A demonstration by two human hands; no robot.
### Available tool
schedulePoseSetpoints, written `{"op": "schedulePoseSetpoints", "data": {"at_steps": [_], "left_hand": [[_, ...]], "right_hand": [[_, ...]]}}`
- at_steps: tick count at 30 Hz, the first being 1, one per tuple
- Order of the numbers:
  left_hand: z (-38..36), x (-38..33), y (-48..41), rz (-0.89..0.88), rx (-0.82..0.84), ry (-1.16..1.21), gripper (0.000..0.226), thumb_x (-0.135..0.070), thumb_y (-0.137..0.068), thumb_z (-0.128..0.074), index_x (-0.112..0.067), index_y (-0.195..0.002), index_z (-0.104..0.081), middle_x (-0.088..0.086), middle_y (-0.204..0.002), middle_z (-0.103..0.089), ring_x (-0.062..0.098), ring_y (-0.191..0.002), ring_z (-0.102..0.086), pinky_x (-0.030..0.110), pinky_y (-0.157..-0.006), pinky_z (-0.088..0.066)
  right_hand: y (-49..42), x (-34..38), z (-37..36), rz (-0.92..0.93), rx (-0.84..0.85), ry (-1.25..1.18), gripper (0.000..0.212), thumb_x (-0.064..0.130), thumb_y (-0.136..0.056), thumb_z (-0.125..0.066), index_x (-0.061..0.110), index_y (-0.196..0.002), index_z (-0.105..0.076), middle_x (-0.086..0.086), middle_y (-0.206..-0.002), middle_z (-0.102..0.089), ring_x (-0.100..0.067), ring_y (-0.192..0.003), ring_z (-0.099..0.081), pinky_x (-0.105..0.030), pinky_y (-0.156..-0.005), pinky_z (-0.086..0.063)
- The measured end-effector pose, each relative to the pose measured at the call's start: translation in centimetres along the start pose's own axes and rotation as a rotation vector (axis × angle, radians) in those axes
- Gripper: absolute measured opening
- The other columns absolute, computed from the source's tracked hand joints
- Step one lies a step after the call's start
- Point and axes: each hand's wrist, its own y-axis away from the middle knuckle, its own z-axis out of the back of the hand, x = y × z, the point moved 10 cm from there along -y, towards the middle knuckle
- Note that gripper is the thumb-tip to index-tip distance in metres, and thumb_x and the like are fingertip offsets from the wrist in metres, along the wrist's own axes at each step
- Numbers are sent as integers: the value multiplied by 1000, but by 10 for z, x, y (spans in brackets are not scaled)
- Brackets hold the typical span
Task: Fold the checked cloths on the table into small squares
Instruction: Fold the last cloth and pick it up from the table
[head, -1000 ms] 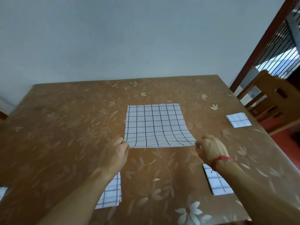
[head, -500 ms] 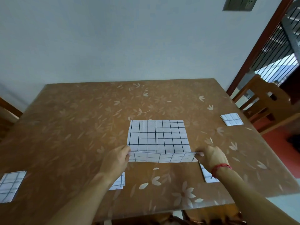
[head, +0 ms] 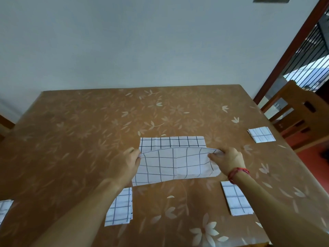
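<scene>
While both hands pinch the checked cloth [head: 173, 162], folded squares [head: 261, 137] lie around — one [head: 119, 208] under the left forearm.

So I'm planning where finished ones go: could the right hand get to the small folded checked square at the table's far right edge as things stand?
Probably yes, once free: the right hand now pinches the large checked cloth, and only bare brown floral tabletop separates it from the folded square.
</scene>
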Motion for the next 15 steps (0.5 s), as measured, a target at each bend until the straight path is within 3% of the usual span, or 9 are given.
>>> {"op": "schedulePoseSetpoints", "data": {"at_steps": [4,6,8,11,15], "left_hand": [[-12,6,-33,-31,-29,-27,35,-7,-89,-61,-18,-65,-37,-6,-63,-38,17,-54,-38,25,-45,-19],[-20,11,-49,-35,-40,-43,29,-6,-87,-60,-17,-68,-42,-4,-67,-43,21,-60,-46,27,-48,-27],[-30,18,-61,-17,-21,-67,6,-7,-86,-61,-12,-85,-58,0,-83,-55,26,-76,-55,34,-57,-41],[-43,17,-67,-10,-2,-103,36,-14,-85,-64,-14,-120,-57,1,-113,-55,25,-99,-54,41,-75,-50],[-74,-14,-44,-151,95,-127,38,-25,-88,-60,-15,-125,-56,2,-126,-51,23,-112,-52,42,-85,-50]], "right_hand": [[-33,5,-9,16,-14,-46,5,33,-78,-70,36,-80,-66,3,-74,-68,-19,-74,-61,-28,-65,-48],[-49,5,-16,13,-19,-48,9,29,-80,-71,33,-79,-62,-1,-77,-67,-23,-79,-59,-27,-68,-45],[-64,-1,-25,-11,-14,-36,9,28,-80,-71,29,-77,-62,-5,-78,-68,-25,-81,-59,-28,-69,-46],[-85,-10,-39,-55,-6,-35,6,28,-81,-69,28,-78,-64,-6,-79,-69,-24,-78,-61,-24,-64,-42],[-110,-13,-53,-50,-14,2,9,25,-81,-69,17,-85,-68,-7,-85,-72,-26,-82,-61,-24,-67,-42]]}}
